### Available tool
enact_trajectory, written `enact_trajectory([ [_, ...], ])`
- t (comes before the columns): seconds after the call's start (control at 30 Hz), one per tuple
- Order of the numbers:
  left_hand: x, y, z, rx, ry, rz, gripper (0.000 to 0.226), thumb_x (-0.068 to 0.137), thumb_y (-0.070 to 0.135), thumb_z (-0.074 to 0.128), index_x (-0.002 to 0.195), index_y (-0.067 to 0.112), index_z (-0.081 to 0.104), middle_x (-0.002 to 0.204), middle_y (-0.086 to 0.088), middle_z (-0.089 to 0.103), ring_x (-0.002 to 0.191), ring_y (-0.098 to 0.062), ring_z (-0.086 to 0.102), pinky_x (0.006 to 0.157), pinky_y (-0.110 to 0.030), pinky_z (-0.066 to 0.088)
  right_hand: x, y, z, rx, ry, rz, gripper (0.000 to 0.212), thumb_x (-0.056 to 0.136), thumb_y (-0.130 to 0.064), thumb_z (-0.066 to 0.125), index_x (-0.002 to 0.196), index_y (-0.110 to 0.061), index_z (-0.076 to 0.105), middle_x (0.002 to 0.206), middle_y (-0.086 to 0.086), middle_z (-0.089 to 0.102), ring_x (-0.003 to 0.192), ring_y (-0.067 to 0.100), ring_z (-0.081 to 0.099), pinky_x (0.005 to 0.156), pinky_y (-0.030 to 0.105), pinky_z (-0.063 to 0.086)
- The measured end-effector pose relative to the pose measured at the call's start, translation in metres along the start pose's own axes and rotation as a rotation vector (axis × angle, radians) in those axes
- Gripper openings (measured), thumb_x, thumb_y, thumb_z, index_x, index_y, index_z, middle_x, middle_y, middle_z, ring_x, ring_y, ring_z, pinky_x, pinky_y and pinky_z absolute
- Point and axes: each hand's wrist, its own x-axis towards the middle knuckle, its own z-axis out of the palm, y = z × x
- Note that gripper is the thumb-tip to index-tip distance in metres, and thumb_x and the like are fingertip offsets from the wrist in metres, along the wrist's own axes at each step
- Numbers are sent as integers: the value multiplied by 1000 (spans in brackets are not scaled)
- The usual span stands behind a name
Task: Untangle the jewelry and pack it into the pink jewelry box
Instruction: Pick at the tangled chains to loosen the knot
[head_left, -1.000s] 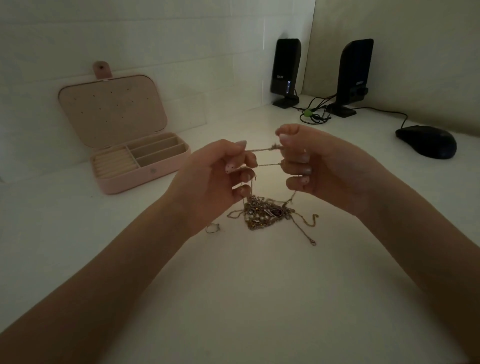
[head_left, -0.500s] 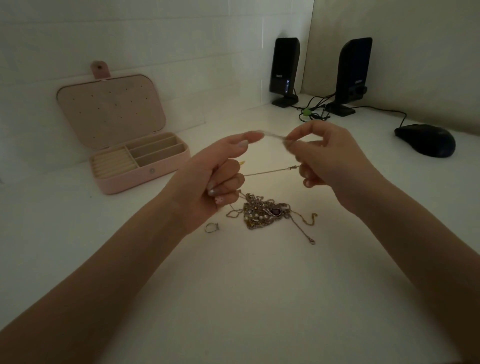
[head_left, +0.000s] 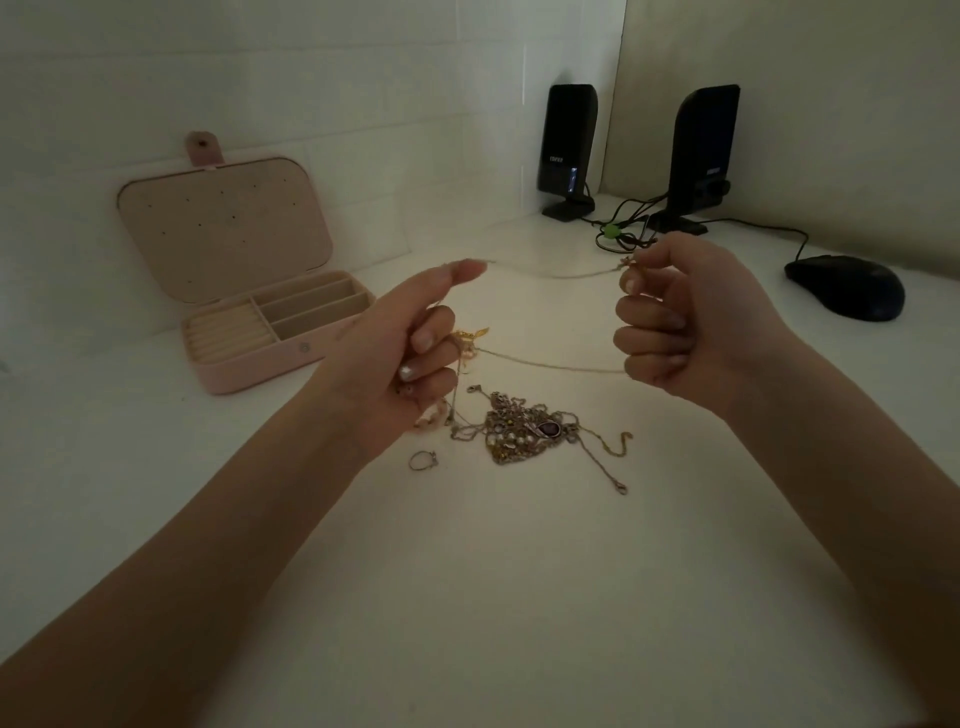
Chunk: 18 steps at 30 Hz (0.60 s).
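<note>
A thin gold chain (head_left: 556, 274) runs in two strands between my hands above the white table. My left hand (head_left: 410, 348) pinches one end between thumb and forefinger, with a small gold charm (head_left: 470, 335) at its curled fingers. My right hand (head_left: 680, 317) is closed on the other end. Below them a tangled heap of jewelry (head_left: 530, 434) with a purple stone lies on the table, a loose chain with a clasp (head_left: 605, 465) trailing from it to the right. A small ring (head_left: 422, 460) lies to its left. The pink jewelry box (head_left: 270, 343) stands open at the left, its compartments bare.
Two black speakers (head_left: 569, 145) (head_left: 701, 156) stand at the back against the wall, with cables (head_left: 621, 234) bundled between them. A black computer mouse (head_left: 844, 286) sits at the right. The white table (head_left: 519, 597) stretches toward me.
My hands have drawn apart, left going left and right going right, and the chain between them is stretched into two longer strands.
</note>
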Motion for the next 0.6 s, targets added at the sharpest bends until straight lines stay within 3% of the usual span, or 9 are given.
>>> enact_trajectory([
  [0.23, 3, 0, -2, 27, 18, -5, 28, 100, 26, 39, 84, 18, 60, 43, 9, 33, 29, -4, 22, 32, -16, 12, 10, 3, -3, -54, 208, -133, 25, 94, -32, 58, 76, -16, 51, 52, -6, 23, 42, 7, 17, 38, 18, 14],
  [0.37, -4, -5, 3, 414, -66, 34, 35, 98, 24, 46, 74, 24, 72, 51, 4, 42, 37, -7, 27, 37, -19, 16, 9, -2, -3, 48, 194, -251, 26, 94, -39, 57, 85, -14, 56, 55, -6, 29, 44, 6, 23, 40, 17, 21],
  [0.5, -18, -6, 20, 802, -250, 58, 20, 95, 20, 55, 82, 20, 71, 55, 5, 60, 44, -9, 52, 38, -17, 34, 2, -8, -4, -241, 133, -418, 25, 95, -36, 54, 89, -13, 62, 59, -5, 42, 49, 6, 35, 44, 17, 33],
  [0.6, -22, -9, 28, 1059, -213, 102, 11, 90, 24, 64, 88, 19, 73, 63, 14, 68, 55, -2, 64, 42, -16, 44, -5, -10, -1, -359, 51, -463, 22, 94, -32, 55, 87, -13, 65, 61, -4, 53, 53, 7, 47, 51, 18, 45],
])
